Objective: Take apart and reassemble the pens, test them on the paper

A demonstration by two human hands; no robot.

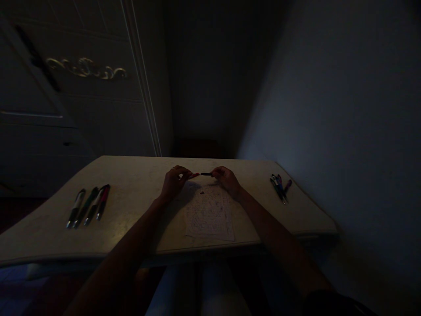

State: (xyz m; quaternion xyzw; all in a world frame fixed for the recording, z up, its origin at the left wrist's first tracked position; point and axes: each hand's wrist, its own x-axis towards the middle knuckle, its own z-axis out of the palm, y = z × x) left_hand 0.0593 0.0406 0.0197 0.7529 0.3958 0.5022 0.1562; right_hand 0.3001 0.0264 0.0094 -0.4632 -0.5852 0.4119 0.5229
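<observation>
Over the far part of a scribbled sheet of paper, my two hands face each other with fingers pinched. My left hand grips a red pen part. My right hand has hold of a black pen part that points left. The tips of the two parts meet or nearly meet; dim light hides whether they are joined. A small shiny piece, too small to name, lies on the paper below them.
On the pale table, several thick pens lie side by side at the left. A looser pile of slim pens or pen parts is at the right. A wall borders the right side; a cabinet stands behind on the left.
</observation>
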